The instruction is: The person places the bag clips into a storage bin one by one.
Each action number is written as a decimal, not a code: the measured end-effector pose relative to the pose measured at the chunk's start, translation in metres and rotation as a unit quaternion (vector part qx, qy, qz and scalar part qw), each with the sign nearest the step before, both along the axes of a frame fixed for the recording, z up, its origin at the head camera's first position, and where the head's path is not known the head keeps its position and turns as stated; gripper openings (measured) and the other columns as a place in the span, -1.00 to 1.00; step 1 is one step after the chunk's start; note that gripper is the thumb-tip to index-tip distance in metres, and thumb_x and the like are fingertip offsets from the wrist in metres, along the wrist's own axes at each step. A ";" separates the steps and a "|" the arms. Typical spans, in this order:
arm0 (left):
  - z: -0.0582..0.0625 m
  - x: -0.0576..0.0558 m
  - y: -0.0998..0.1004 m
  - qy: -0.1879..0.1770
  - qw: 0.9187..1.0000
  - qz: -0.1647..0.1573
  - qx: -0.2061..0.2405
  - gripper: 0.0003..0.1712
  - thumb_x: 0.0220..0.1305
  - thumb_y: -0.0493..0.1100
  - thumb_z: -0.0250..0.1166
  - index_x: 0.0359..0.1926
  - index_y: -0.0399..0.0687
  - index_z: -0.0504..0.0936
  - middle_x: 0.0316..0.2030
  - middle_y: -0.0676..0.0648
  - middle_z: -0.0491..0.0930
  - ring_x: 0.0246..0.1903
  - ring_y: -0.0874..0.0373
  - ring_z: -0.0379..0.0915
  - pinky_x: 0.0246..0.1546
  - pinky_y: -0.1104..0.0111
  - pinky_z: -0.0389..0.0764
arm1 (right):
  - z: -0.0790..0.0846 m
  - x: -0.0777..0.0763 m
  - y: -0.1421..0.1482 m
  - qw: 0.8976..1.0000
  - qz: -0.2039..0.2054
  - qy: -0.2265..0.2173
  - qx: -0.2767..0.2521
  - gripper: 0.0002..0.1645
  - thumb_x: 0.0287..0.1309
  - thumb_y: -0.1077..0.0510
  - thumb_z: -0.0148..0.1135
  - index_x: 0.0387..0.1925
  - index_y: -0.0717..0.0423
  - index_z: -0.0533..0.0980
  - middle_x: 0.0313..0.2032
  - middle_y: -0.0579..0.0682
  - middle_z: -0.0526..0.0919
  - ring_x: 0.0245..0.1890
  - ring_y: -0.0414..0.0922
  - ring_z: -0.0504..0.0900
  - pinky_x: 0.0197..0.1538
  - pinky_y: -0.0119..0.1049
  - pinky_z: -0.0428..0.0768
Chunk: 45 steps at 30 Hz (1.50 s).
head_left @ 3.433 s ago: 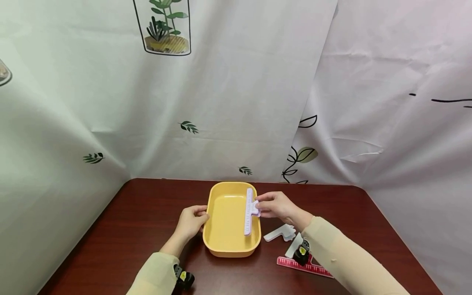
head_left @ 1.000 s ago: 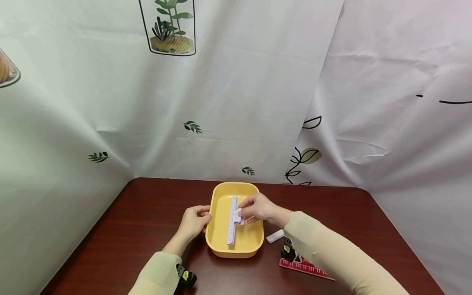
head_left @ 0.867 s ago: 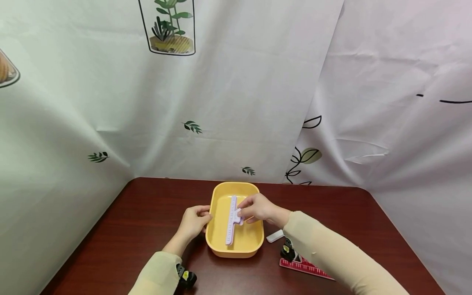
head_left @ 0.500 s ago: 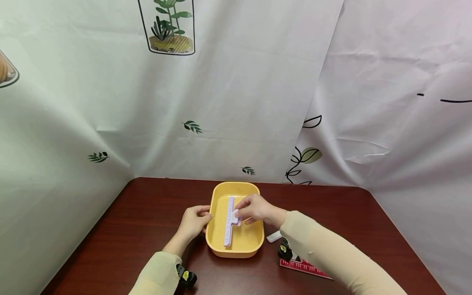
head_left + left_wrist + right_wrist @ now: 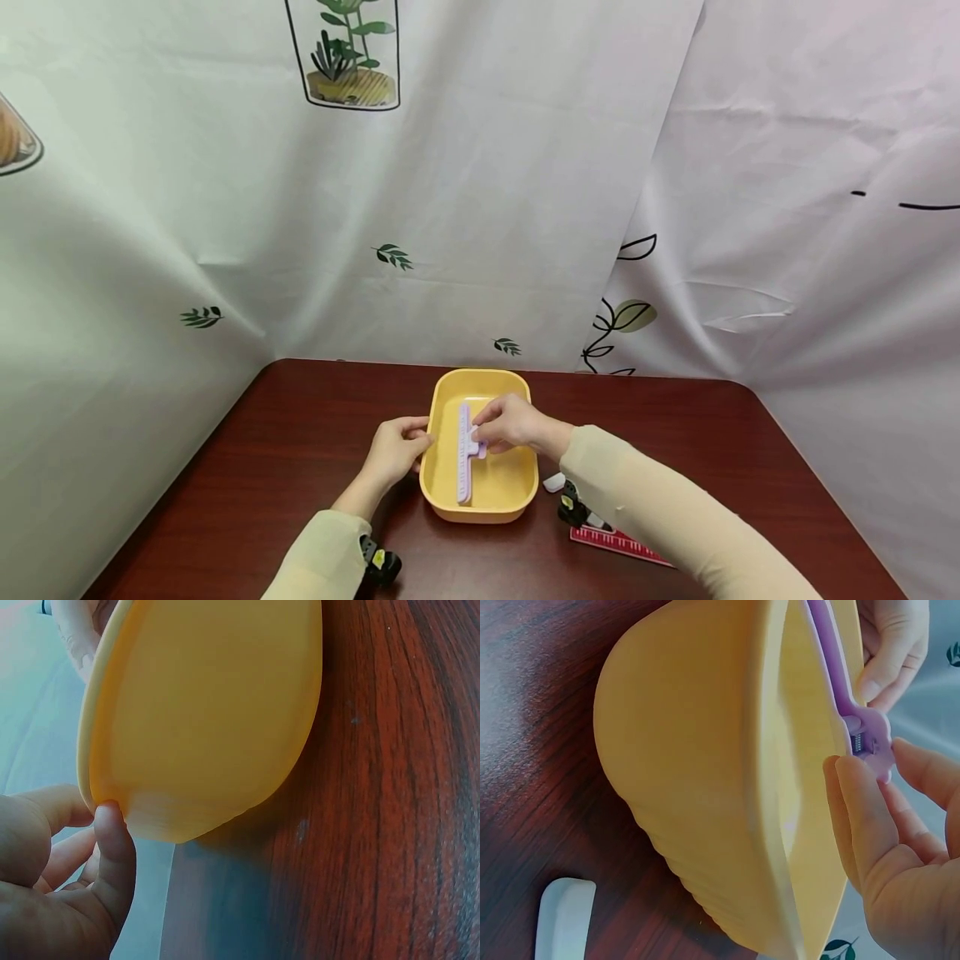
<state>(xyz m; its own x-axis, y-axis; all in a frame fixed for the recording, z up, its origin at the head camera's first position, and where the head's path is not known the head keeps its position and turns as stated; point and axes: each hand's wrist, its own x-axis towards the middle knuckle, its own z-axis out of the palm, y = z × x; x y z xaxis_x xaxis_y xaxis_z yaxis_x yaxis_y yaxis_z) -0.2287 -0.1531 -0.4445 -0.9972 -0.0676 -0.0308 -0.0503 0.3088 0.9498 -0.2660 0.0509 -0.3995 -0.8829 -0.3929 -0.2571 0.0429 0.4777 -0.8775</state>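
Note:
A yellow rectangular tray (image 5: pixel 502 492) with rounded corners stands on the table. My left hand (image 5: pixel 392 450) pinches its left rim; the left wrist view shows thumb and finger at the tray's edge (image 5: pixel 86 742). My right hand (image 5: pixel 513 423) reaches over the tray and pinches the short handle of a long lilac bag clip (image 5: pixel 464 467). Scale-like marks run along the clip, which lies lengthwise over the left part of the tray's inside. In the right wrist view the clip (image 5: pixel 832 660) shows its spring between thumb and fingers. Whether it touches the tray floor, I cannot tell.
Right of the tray lies a white object (image 5: pixel 555 482), partly hidden by the right sleeve. A red strip with white scale marks (image 5: pixel 618 544) lies nearer the front, also partly under the arm. Printed cloth (image 5: pixel 480 208) hangs behind the dark wooden table (image 5: pixel 300 467).
The right hand has carried the lilac clip leftward from the tray's right rim to its left half, and the clip has turned slightly upright in view. The left hand keeps its place on the rim.

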 end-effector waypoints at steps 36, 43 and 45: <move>-0.002 -0.002 -0.001 -0.004 1.000 -0.005 0.003 -0.56 0.13 -0.38 0.25 0.08 -0.41 0.53 -0.39 -0.16 0.63 -0.66 0.19 0.47 -0.69 0.38 0.56 | 0.006 -0.015 -0.024 0.999 -0.015 0.008 0.051 -0.80 -0.02 0.28 0.38 -0.30 0.29 0.62 -0.48 0.04 0.64 -0.61 -0.21 0.57 -0.43 -0.29 0.69; -0.002 -0.001 -0.001 -0.002 1.000 -0.004 0.004 -0.56 0.12 -0.38 0.26 0.07 -0.41 0.54 -0.40 -0.16 0.63 -0.65 0.17 0.49 -0.69 0.37 0.57 | 0.007 -0.017 -0.028 0.998 -0.016 0.009 0.059 -0.82 -0.02 0.28 0.38 -0.33 0.30 0.62 -0.50 0.04 0.63 -0.62 -0.21 0.56 -0.45 -0.31 0.69; -0.002 -0.001 -0.001 -0.001 1.000 -0.004 0.004 -0.56 0.12 -0.38 0.26 0.07 -0.42 0.54 -0.40 -0.16 0.63 -0.65 0.17 0.48 -0.69 0.37 0.57 | 0.008 -0.018 -0.029 0.998 -0.015 0.010 0.061 -0.82 -0.03 0.28 0.38 -0.33 0.30 0.62 -0.50 0.03 0.63 -0.63 -0.21 0.55 -0.47 -0.32 0.68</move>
<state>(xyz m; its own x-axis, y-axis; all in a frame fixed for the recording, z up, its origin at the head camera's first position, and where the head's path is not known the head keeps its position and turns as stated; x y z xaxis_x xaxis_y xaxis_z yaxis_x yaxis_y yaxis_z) -0.2299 -0.1544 -0.4464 -0.9977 -0.0595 -0.0331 -0.0496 0.3021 0.9520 -0.2840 0.0220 -0.3918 -0.8995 -0.3329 -0.2828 0.0415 0.5792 -0.8141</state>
